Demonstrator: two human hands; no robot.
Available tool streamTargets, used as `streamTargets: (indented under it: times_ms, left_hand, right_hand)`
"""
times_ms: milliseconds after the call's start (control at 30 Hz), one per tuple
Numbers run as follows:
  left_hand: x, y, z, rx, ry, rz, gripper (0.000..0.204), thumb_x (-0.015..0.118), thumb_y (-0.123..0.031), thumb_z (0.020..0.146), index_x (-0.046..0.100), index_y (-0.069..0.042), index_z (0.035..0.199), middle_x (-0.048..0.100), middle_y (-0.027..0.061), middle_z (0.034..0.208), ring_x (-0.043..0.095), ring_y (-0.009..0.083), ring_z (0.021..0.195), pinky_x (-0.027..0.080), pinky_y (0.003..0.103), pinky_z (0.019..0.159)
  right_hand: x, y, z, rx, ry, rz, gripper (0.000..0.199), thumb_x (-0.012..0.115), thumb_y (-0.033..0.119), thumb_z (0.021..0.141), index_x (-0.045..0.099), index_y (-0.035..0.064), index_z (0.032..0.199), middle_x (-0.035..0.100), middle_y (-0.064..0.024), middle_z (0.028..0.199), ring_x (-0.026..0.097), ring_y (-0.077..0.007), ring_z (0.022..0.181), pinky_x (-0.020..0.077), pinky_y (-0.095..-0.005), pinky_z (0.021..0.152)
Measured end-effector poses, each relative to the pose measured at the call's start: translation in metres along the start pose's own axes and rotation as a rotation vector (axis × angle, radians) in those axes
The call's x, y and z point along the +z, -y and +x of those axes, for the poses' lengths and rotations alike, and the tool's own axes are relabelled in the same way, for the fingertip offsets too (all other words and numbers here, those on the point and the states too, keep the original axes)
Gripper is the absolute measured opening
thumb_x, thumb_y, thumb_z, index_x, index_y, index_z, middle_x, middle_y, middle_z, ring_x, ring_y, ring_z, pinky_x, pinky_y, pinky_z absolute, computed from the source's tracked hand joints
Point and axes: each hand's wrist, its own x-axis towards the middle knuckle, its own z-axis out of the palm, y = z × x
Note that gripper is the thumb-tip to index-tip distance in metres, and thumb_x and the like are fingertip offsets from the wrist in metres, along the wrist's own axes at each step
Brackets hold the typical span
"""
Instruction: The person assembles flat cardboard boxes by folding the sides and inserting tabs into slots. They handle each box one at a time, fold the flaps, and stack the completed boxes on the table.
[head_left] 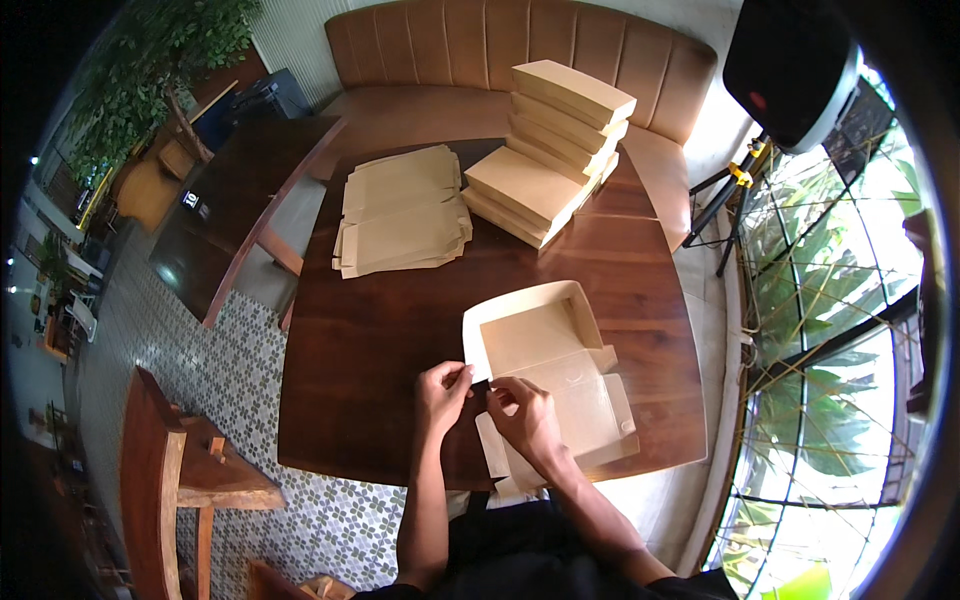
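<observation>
A partly folded cardboard box (530, 335) lies on the dark wooden table in front of me. Its far walls stand up, while the near panel and its side flaps spread flat toward me. My left hand (443, 395) is closed at the box's left corner, thumb and fingers pinching the edge of the pale side wall. Beside it, my right hand (523, 415) has its fingers curled in on the same corner, over the near panel. The fingertips of both hands are close together there, and the right fingers partly hide what they grip.
A pile of flat cardboard blanks (405, 215) lies at the table's far left. Folded boxes (530, 185) are stacked at the far right. The wooden table (370, 380) has a curved bench (430, 50) behind it. A wooden chair (155, 470) stands at left, a black tripod (735, 190) at right.
</observation>
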Motion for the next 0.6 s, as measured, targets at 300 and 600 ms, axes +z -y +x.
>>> streamTargets:
  times_ms: [300,600]
  left_hand:
    - [-0.005,0.003,-0.022,0.100,0.145,0.096,0.025,0.083,-0.021,0.092,0.078,0.003,0.100,0.067,-0.0006,0.081,0.049,0.0051,0.068,0.041,0.025,0.061]
    - [-0.005,0.001,-0.025,0.243,0.104,0.275,0.018,0.083,-0.012,0.088,0.076,0.002,0.096,0.067,0.0057,0.084,0.053,0.0106,0.067,0.044,0.029,0.059]
  right_hand:
    - [-0.014,-0.020,0.014,0.269,0.136,0.522,0.022,0.075,0.013,0.100,0.075,-0.0064,0.112,0.080,-0.0119,0.097,0.075,-0.0137,0.087,0.0614,-0.0272,0.077]
    - [-0.019,-0.026,0.017,0.331,0.179,0.569,0.025,0.075,0.013,0.101,0.074,-0.0069,0.116,0.079,-0.0118,0.100,0.075,-0.0127,0.089,0.0619,-0.0267,0.081]
